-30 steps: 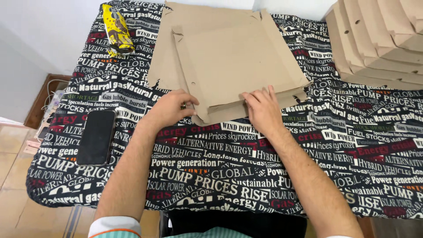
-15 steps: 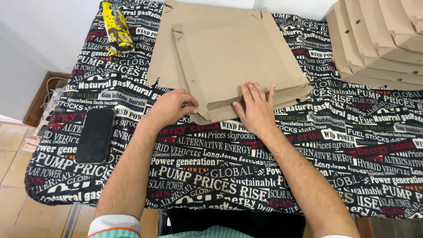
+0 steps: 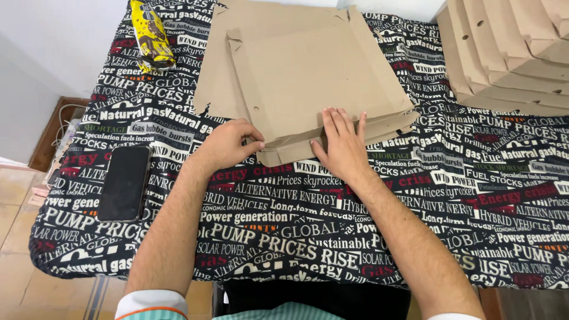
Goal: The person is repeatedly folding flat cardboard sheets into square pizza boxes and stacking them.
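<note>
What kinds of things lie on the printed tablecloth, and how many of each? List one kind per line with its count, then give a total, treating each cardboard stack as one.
Stacks of flat cardboard: 2
Black phone: 1
Yellow wrapped packet: 1
Total: 4

Left hand (image 3: pixel 228 144) curled, right hand (image 3: pixel 342 142) flat with fingers spread.

Matt brown cardboard sheets (image 3: pixel 308 77), rough at the torn edges; printed cloth (image 3: pixel 332 237) covers the worktop; glossy black phone (image 3: pixel 124 182) at nine o'clock; shiny yellow wrapper (image 3: pixel 152 35)
</note>
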